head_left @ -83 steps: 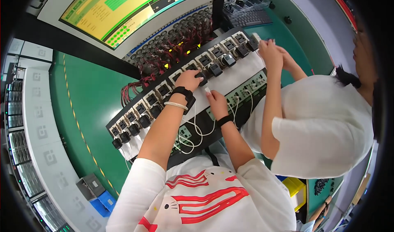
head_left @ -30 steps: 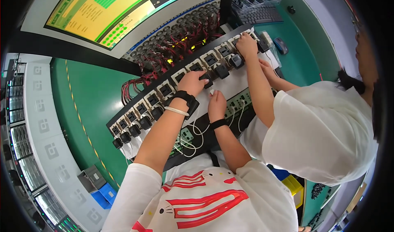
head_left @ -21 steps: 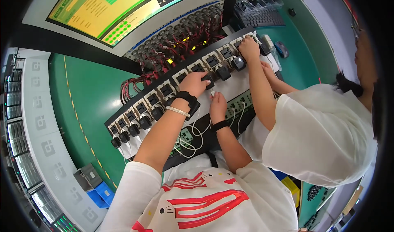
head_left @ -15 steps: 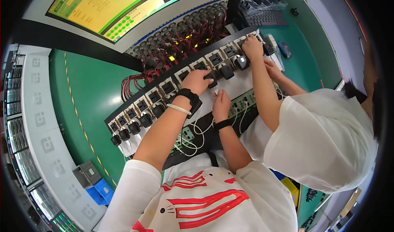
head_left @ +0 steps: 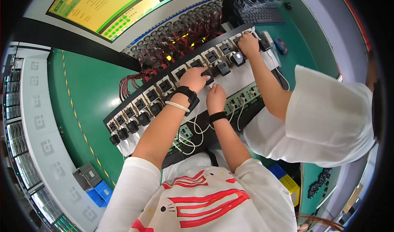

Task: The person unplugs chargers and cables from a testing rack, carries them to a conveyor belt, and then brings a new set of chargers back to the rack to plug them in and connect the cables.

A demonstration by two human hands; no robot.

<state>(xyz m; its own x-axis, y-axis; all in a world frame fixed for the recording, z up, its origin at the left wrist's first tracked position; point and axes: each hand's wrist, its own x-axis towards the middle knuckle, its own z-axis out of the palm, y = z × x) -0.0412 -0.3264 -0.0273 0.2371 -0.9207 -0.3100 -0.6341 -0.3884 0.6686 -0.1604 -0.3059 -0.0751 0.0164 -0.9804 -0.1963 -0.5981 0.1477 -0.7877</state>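
A long black socket strip [head_left: 119,112] runs slantwise across the bench, with several black power adapters [head_left: 223,68] plugged along its near side. My left hand [head_left: 193,79] is closed on one black adapter [head_left: 209,76] near the strip's middle. Just below it, my right hand [head_left: 216,99] pinches the white connector of a charging cable [head_left: 211,85] against the adapter's near end. Whether the connector sits fully in the port cannot be made out. Loops of white cable [head_left: 198,138] hang under my hands to a green circuit board [head_left: 184,133].
At the right, a co-worker's hand [head_left: 248,44] works on the strip's far end. Beyond the strip stand red wiring [head_left: 164,65] and a lit monitor [head_left: 123,6]. A keyboard [head_left: 262,16] and mouse [head_left: 281,46] lie at the far right. Blue bins [head_left: 99,193] sit lower left.
My right hand has brought the cable connector up to the adapter, while my left keeps its hold. The co-worker's other hand has gone from view, and that person has leaned away right.
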